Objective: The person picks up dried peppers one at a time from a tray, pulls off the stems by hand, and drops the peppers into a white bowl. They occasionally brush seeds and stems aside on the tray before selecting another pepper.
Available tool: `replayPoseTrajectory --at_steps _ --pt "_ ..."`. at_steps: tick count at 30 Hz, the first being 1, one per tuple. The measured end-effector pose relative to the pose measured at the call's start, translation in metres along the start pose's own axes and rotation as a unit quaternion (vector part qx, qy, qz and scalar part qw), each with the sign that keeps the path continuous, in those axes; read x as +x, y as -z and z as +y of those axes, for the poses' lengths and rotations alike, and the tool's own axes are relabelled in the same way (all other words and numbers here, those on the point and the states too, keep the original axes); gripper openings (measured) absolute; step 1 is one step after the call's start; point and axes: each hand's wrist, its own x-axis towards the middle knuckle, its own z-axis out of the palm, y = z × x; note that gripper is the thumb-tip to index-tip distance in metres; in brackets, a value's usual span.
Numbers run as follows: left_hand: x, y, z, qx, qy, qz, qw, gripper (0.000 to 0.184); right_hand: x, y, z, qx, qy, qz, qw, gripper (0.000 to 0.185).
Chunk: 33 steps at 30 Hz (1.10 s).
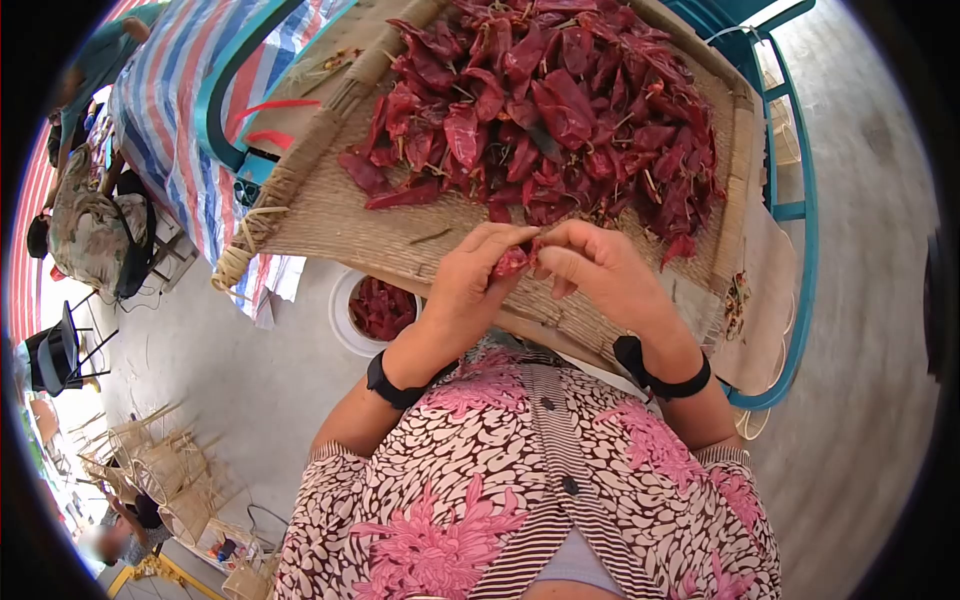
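Observation:
A large heap of dried red peppers [560, 110] lies on a woven tray [330, 215] in front of me. My left hand [478, 275] is closed around a red pepper [511, 263] at the tray's near edge. Close beside it, my right hand [598, 268] has its thumb and index finger pinched together at the pepper's end; what lies between those fingertips is too small to make out. Below the tray's left part, a white bucket [340, 318] on the floor holds more red peppers [382, 308].
A teal metal frame [800, 300] surrounds the tray's sides. Striped sheeting [180, 80] hangs at the upper left. People sit or stand at the far left, one in a patterned garment [90, 225]. A black chair [58, 350] and woven baskets [165, 470] stand at the left.

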Motion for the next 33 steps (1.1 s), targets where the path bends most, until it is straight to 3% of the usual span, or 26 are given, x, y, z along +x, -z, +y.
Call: replayPoseTrajectory --at_steps 2,5,8,11,17,23,26,29,33 --pt "0.001 0.002 -0.003 -0.041 0.015 0.005 0.999 0.029 -0.001 0.000 -0.007 0.070 -0.020 0.000 0.997 0.030" --pt "-0.011 -0.006 -0.001 -0.180 0.100 0.012 0.979 0.025 -0.017 -0.007 -0.009 0.031 0.040 0.069 0.996 0.022" --pt "-0.011 -0.002 0.007 -0.245 0.158 -0.001 0.957 0.023 -0.019 -0.013 -0.007 -0.136 0.225 0.173 0.949 0.014" --pt "-0.014 -0.006 0.007 -0.251 0.160 0.006 0.955 0.023 -0.023 -0.018 -0.016 -0.262 0.275 0.195 0.904 0.012" --pt "-0.009 -0.009 0.009 -0.121 0.045 0.054 0.990 0.018 -0.018 -0.020 -0.007 -0.364 0.326 0.218 0.845 0.014" --pt "-0.009 -0.007 0.001 -0.111 -0.013 0.061 0.992 0.014 -0.017 -0.020 -0.009 -0.327 0.331 0.187 0.865 0.015" --pt "-0.012 -0.010 0.013 -0.203 0.089 0.058 0.973 0.010 -0.014 -0.017 -0.006 -0.315 0.316 0.167 0.879 0.015" --pt "-0.013 -0.017 0.011 -0.197 0.098 0.073 0.973 0.010 -0.013 -0.022 -0.001 -0.417 0.345 0.187 0.820 0.017" --pt "-0.010 -0.021 0.010 -0.233 0.095 0.085 0.964 0.013 -0.003 -0.028 0.010 -0.396 0.369 0.227 0.810 0.020"
